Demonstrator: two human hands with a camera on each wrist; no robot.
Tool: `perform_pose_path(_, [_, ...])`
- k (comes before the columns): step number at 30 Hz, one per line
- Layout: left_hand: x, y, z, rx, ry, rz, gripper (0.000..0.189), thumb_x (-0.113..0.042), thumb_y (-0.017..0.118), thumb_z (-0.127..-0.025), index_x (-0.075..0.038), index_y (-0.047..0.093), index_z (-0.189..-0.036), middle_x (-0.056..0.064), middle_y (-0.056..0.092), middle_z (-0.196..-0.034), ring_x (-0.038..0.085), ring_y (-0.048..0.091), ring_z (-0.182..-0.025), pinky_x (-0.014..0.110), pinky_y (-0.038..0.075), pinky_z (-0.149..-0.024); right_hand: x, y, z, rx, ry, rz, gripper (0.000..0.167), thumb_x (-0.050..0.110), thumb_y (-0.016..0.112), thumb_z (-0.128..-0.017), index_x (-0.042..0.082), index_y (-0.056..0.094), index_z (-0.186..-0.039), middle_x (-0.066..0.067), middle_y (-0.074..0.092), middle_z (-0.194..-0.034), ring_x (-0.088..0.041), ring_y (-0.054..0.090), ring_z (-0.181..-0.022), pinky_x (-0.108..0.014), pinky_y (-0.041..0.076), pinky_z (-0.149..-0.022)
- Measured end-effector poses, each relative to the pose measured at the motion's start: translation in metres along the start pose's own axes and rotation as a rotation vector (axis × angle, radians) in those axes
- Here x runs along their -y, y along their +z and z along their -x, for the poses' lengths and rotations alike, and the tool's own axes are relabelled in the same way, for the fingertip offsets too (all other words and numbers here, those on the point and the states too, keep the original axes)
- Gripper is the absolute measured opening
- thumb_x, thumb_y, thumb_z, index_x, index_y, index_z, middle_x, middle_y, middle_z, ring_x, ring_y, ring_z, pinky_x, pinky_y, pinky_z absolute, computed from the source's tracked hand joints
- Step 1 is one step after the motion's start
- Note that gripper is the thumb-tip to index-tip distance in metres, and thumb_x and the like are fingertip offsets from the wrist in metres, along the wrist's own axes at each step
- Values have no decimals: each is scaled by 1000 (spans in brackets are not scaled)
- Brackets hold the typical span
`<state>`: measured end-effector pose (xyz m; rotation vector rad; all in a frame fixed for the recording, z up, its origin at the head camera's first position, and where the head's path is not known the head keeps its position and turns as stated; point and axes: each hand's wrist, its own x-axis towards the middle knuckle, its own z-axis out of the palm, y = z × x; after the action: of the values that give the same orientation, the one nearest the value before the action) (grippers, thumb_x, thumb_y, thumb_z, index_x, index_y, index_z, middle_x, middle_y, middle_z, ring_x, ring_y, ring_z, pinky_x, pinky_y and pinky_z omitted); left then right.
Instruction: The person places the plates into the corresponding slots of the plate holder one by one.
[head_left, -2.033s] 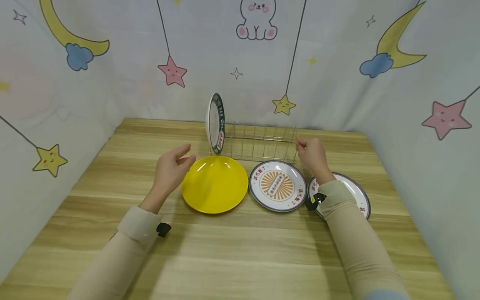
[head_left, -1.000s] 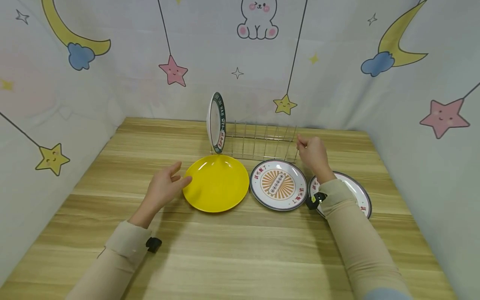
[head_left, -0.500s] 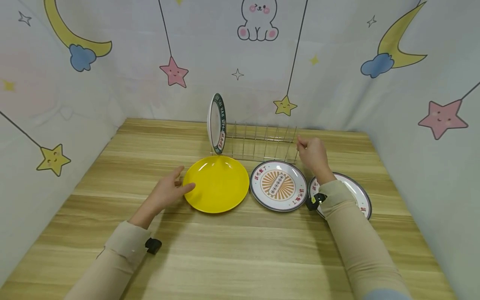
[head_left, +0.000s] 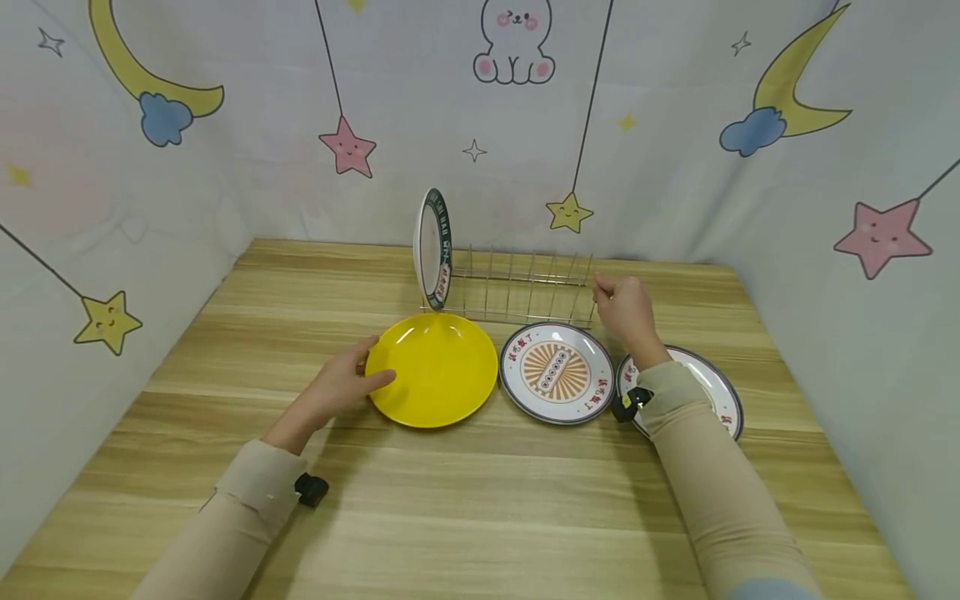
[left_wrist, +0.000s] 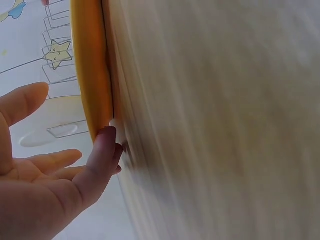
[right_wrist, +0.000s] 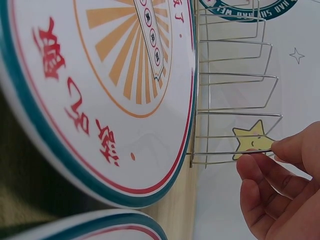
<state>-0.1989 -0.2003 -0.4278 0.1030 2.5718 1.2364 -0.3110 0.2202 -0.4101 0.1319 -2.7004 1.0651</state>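
Note:
My left hand (head_left: pixel 337 383) is at the left rim of a yellow plate (head_left: pixel 438 371) lying flat on the table. In the left wrist view its fingertips touch the plate's (left_wrist: pixel 92 65) edge from below, while the thumb stands apart from it. My right hand (head_left: pixel 627 312) pinches the right end wire of a metal wire dish rack (right_wrist: pixel 240 114) between thumb and forefinger. A white plate with a green lettered rim (head_left: pixel 431 250) stands upright in the rack's left end.
A white plate with an orange sunburst (head_left: pixel 556 372) lies right of the yellow one, before the rack. Another white plate (head_left: pixel 708 379) lies at the right, partly hidden under my right forearm. Cartoon-printed cloth walls (head_left: pixel 480 183) enclose the wooden table (head_left: pixel 480 517).
My left hand has come down from above the yellow plate's upper left to its left rim, the thumb now over the plate. My right hand stays on the rack.

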Motion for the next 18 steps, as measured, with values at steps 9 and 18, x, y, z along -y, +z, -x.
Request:
perform_pose_path(9, [1,-1,-1,8,-24,35,75,-29,62,-99,3,24,-154,26,24,-157,45,32,-139,54,33,-111,0,0,1,9,6,-1,26,10,57,-99,1,69,-120,-19,73,-94,-12,46,-51,-26,36,-47])
perform_pose_path(18, [4,-2,-5,-3,-34,82,72,-27,64,-98,7,28,-151,25,26,-157,40,27,-142,50,31,-113,1,-1,1,-1,13,-3,26,10,58,-99,2,69,-121,-18,73,-93,-12,46,-52,-27,36,-48])
